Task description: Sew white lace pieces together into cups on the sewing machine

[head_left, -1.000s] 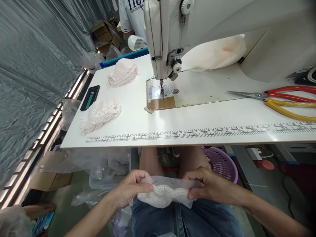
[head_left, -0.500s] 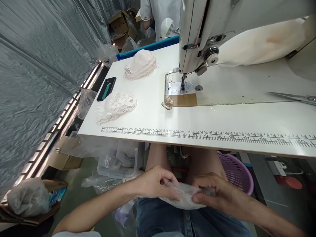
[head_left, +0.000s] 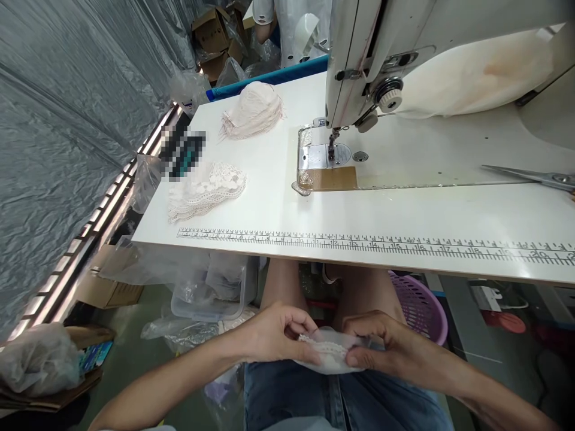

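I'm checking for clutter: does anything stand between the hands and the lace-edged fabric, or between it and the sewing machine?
Nothing visible separates the left hand or right hand from the lace-edged fabric; both hold it. Between it and the sewing machine lies the table's front edge.

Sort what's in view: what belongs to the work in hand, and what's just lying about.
Likely part of the work:
lace piece, held by left hand and right hand
lace stack
sewing machine
scissors

Probably just lying about:
cardboard box below the table
plastic bag at lower left
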A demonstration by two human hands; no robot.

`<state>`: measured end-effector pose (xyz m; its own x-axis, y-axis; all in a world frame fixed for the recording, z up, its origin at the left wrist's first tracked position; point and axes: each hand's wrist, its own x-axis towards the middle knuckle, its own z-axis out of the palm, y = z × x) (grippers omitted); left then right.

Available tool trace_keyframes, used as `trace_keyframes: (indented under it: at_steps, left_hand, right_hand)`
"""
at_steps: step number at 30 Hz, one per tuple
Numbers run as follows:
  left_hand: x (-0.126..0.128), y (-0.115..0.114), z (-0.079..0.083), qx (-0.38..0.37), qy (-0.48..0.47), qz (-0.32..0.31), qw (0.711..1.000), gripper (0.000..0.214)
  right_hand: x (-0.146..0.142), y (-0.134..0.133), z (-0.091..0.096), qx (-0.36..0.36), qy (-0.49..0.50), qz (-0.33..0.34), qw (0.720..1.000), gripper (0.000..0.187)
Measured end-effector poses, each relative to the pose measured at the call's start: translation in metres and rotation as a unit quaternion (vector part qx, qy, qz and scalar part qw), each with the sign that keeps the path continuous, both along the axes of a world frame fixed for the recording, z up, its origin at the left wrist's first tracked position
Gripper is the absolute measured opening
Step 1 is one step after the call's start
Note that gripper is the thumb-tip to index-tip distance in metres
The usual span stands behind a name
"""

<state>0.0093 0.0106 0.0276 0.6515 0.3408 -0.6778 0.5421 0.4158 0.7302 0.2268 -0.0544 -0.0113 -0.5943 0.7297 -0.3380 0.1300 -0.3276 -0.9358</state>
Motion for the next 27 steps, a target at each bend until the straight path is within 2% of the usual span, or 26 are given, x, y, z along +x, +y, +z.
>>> trace_keyframes:
  at_steps: [8, 16, 27]
  left_hand:
    - [0.0011, -0.0005, 0.0009, 0.0, -0.006, -0.002, 1.0, 0.032]
    - [-0.0014, -0.0023, -0.0014, 0.075, 0.015, -0.022, 0.997, 0.028]
    - [-0.0011, -0.0016, 0.001, 0.12, 0.045, -0.043, 0.991, 0.028]
  right_hand:
    - [0.0017, -0.0004, 0.0012, -0.029, 0.0, -0.004, 1.0, 0.026]
    - [-0.0013, 0.0001, 0.0009, -0.017, -0.001, -0.019, 1.0, 0.029]
    - [0.0011, -0.0022, 0.0085, -0.012, -0.028, -0.013, 0.999, 0.03]
